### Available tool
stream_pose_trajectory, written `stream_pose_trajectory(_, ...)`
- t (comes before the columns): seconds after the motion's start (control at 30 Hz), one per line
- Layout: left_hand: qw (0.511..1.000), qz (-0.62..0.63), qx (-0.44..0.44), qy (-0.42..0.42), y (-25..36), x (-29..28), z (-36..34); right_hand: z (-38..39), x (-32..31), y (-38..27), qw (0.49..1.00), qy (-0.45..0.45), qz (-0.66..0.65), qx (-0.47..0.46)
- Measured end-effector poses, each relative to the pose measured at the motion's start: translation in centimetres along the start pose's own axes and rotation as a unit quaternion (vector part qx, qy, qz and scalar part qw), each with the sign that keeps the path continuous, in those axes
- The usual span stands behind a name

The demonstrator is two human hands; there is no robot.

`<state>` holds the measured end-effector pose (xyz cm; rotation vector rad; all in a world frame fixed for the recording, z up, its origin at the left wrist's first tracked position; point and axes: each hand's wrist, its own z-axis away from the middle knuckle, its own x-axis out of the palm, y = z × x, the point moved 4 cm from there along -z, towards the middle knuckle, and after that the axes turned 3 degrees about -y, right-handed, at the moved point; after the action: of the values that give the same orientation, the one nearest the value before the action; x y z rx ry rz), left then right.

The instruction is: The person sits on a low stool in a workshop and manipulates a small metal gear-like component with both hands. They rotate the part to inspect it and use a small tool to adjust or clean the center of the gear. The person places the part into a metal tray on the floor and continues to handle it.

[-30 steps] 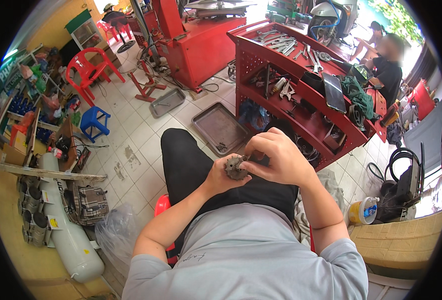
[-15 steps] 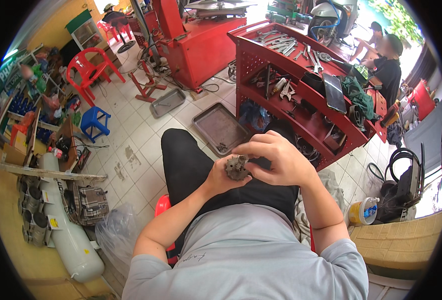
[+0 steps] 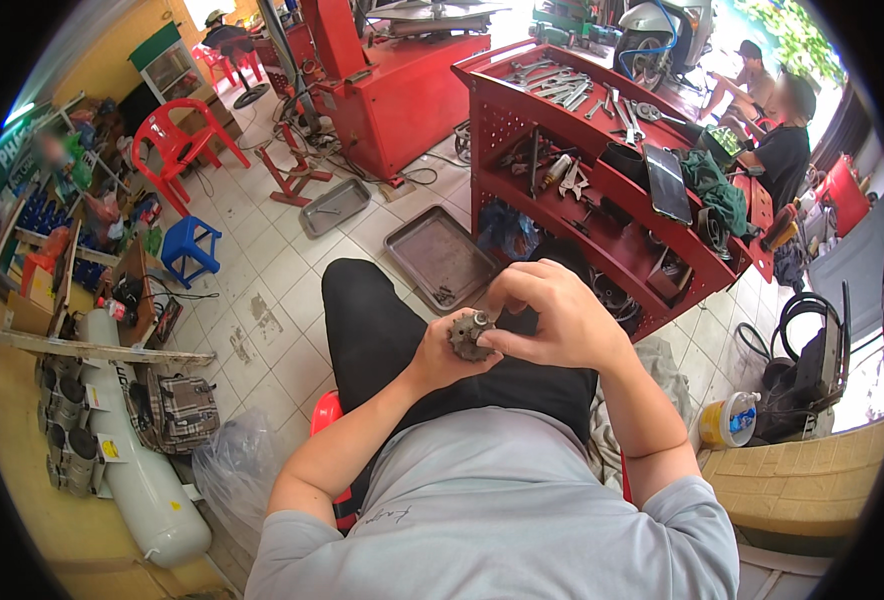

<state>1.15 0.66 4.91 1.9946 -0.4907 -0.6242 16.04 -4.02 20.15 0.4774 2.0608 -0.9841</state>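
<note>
Now the right hand (image 3: 564,318) has curled its index finger back, its thumb near the toothed part's (image 3: 465,339) edge, so work seems centred there; whether they pinch anything, I can't tell. The left hand (image 3: 440,352) wraps the part above the lap (image 3: 367,300).

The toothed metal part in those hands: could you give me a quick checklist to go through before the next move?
1. Left hand wrapped around the toothed metal part: ok.
2. Right hand at the part's upper right side: ok.
3. Right hand firmly gripping it: cannot tell.
4. Part's underside free of damage: cannot tell, the left hand hides it.
5. Gloves on: not ok, both hands are bare.
6. Metal tray on the floor ahead: ok.
</note>
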Motion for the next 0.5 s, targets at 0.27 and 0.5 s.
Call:
stream_pose_trajectory(0.27,1.000,0.002,-0.002,-0.003,0.07,-0.07,-0.08,0.05,0.13,0.41,1.000,-0.023,-0.002,0.010)
stream_pose_trajectory(0.5,1.000,0.007,0.019,0.002,0.37,0.05,-0.34,0.08,0.62,0.49,1.000,-0.007,-0.018,-0.019)
